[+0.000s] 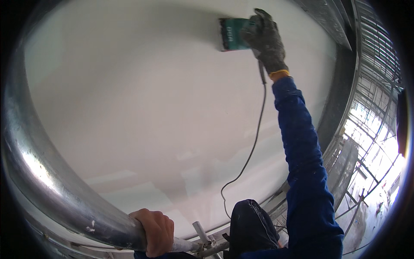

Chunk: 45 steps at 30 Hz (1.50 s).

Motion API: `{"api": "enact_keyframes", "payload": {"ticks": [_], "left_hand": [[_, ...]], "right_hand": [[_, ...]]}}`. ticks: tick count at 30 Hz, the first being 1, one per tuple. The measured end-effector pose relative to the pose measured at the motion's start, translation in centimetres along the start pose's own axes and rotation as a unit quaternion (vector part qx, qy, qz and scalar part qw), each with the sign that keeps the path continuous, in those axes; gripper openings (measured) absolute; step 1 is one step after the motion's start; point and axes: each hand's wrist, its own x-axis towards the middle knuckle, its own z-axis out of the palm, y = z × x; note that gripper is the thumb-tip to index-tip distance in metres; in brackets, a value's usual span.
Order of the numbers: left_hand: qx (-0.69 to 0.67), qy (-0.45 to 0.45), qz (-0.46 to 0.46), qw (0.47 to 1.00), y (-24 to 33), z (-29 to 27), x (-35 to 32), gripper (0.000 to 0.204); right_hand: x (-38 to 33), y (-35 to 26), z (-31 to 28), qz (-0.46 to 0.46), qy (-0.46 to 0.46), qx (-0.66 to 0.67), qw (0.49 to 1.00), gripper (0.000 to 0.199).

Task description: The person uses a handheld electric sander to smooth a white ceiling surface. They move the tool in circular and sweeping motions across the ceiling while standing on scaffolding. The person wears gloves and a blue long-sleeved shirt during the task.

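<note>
Hands: right [267, 41] grips green sander [233, 33], long axis sideways | left [156, 231] clenches steel pipe [51, 181]

The sander [233, 33] lies against the wall [142, 108] under the right hand [267, 41]; the pipe [47, 172] runs left of the left hand [156, 231].

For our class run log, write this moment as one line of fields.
left hand: bare, grips metal pipe | right hand: gloved, holds green sander against white wall | cord: hangs down
</note>
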Motion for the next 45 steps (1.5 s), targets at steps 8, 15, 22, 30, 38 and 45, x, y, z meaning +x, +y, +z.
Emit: {"api": "enact_keyframes", "payload": {"ticks": [8, 15, 22, 30, 38, 45], "left_hand": [[-0.042, -0.070, -0.029, 0.996, -0.2, -0.4, 1.3, 0.052], [-0.046, -0.038, 0.018, 0.998, -0.9, -0.9, 1.0, 0.052], [-0.018, 0.027, 0.051, 0.998, -0.9, -0.3, 0.7, 0.053], [-0.047, 0.016, 0.065, 0.997, -1.1, -0.7, 0.0, 0.056], [-0.084, -0.025, 0.082, 0.993, -2.2, -1.0, 0.4, 0.056], [-0.064, -0.006, 0.073, 0.995, -1.7, -0.7, 0.5, 0.049]], "right_hand": [[0.3, -2.1, 0.0, 0.140, 0.032, 0.046, 0.989, 0.062], [0.5, -11.4, 3.1, -0.059, 0.095, 0.045, 0.993, 0.058], [-0.7, -23.5, 4.8, -0.078, 0.033, 0.141, 0.986, 0.046], [-2.9, -21.5, 2.7, -0.028, -0.033, 0.136, 0.990, 0.053], [-3.5, -10.3, 0.6, 0.090, -0.039, 0.113, 0.989, 0.059], [-6.1, -13.3, 0.2, 0.034, -0.099, 0.079, 0.991, 0.063]]}}
